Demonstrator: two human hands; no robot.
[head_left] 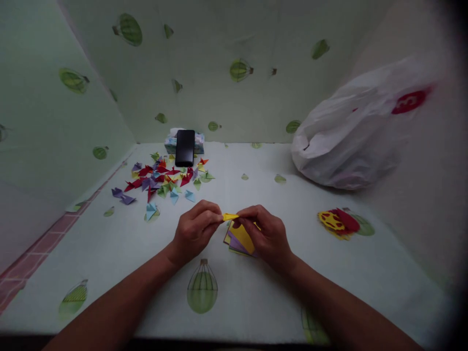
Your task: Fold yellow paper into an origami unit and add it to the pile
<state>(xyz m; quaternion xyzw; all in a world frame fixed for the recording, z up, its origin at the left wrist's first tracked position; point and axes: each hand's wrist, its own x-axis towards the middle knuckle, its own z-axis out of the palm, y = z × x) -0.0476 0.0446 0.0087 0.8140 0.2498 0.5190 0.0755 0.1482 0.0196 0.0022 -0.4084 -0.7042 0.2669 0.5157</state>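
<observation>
A small folded piece of yellow paper point(230, 217) is stretched between my two hands, narrow and pointed toward the right. My left hand point(197, 228) pinches its left end. At the other end, the thumb and fingers of my right hand point(266, 235) are closed on the tip. Under my right hand lies a stack of paper sheets point(242, 240), with yellow, purple and green edges showing; part of it is hidden by that hand. Many folded paper cranes point(161, 180) in red, purple, green, blue and yellow are spread beyond my left hand.
A black phone point(185, 148) leans against a tissue box point(199, 143) behind the cranes. At the right stands a large white plastic bag point(347, 136). Nearer on that side lie yellow and red cut-out pieces point(334, 222). A balloon-patterned covering lines table and walls.
</observation>
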